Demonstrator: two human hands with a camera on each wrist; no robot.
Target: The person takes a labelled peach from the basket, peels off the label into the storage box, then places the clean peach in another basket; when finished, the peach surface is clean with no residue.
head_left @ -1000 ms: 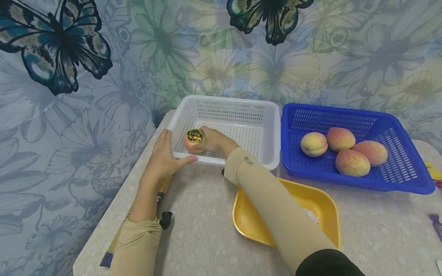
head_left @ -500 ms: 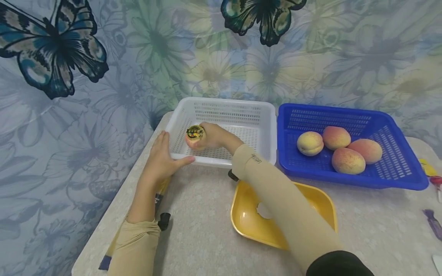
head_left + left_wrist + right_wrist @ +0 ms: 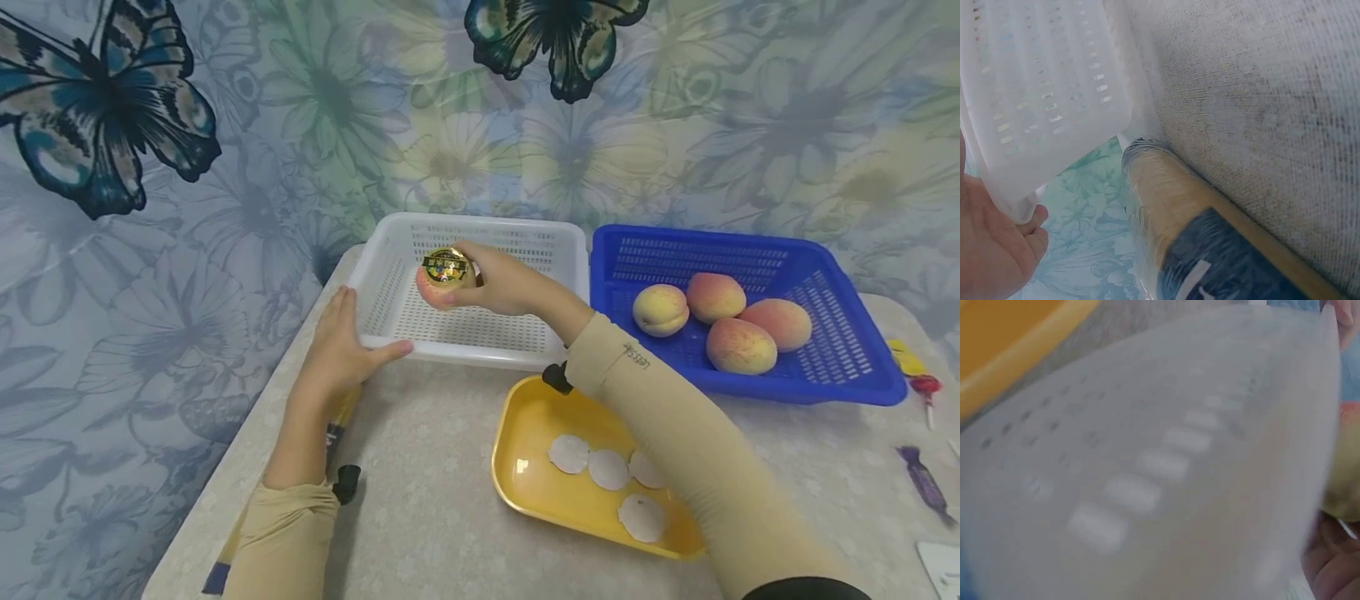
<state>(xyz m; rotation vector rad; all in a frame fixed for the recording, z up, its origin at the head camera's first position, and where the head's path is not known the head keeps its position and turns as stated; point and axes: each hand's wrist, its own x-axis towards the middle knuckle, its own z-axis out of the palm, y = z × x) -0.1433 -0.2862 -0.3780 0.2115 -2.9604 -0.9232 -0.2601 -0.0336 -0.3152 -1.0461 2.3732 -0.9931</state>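
Observation:
In the head view my right hand [image 3: 502, 279] grips a peach [image 3: 433, 293] over the inside of the white basket [image 3: 465, 352]. A round black-and-gold sticker [image 3: 446, 266] shows on the peach. My left hand [image 3: 339, 346] holds the basket's near left corner, its thumb along the front rim and its fingers at the left side. The left wrist view shows this hand [image 3: 997, 244] with bent fingertips at the rim. In the right wrist view the basket wall [image 3: 1147, 425] fills most of the picture, and part of the peach [image 3: 1344, 469] appears beyond it.
A blue basket [image 3: 750, 389] with several peaches [image 3: 742, 346] stands right of the white one. In front, a yellow tray [image 3: 517, 492] bears several white round pieces [image 3: 642, 517]. A long wrapped roll [image 3: 1179, 212] lies beneath my left forearm. Wrapped candies [image 3: 926, 483] lie far right.
My right hand has lifted the peach and carried it rightward from the basket's left side. The right forearm has swung right, uncovering white round pieces in the tray. My left hand stays at the corner.

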